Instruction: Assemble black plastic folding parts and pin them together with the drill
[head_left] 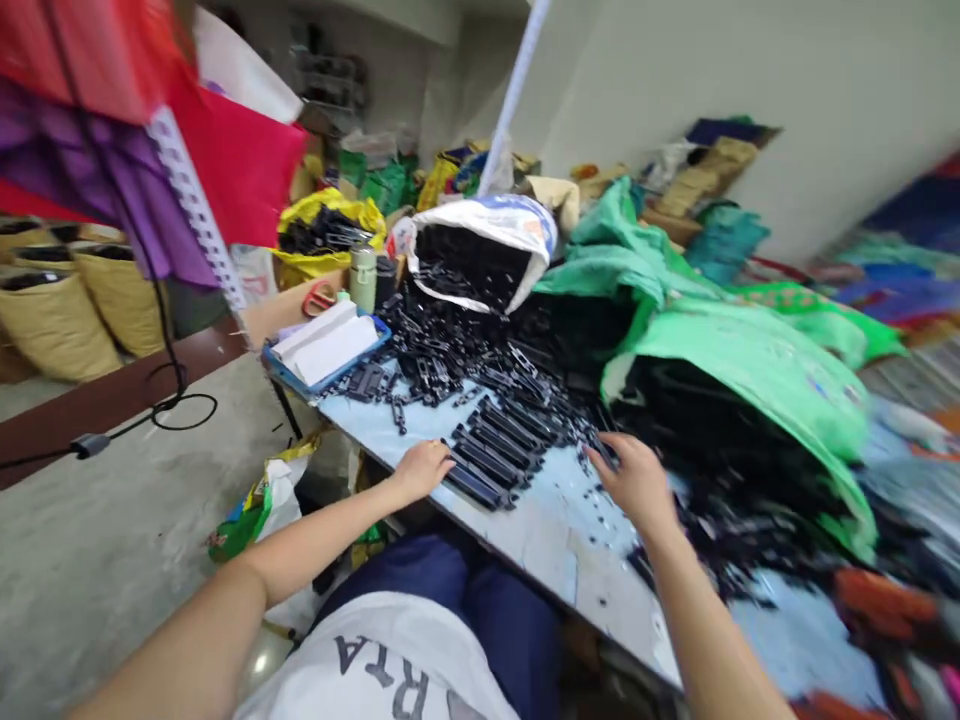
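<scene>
A row of long black plastic pieces [499, 445] lies side by side on the pale blue table [555, 530]. My left hand [421, 468] rests with curled fingers at the near end of that row, touching the nearest piece. My right hand [634, 480] reaches into the loose heap of black parts [465, 345] at the row's right end, fingers bent down among them; what they hold is hidden. A white sack [487, 250] lies tipped over at the back, spilling black parts onto the table.
Green sacks [750, 360] full of black parts crowd the table's right side. A blue tray with white paper [326, 345], a bottle [363, 276] and red scissors [321, 297] stand at the far left corner. Woven baskets [67, 300] and a cable [165, 400] are on the floor.
</scene>
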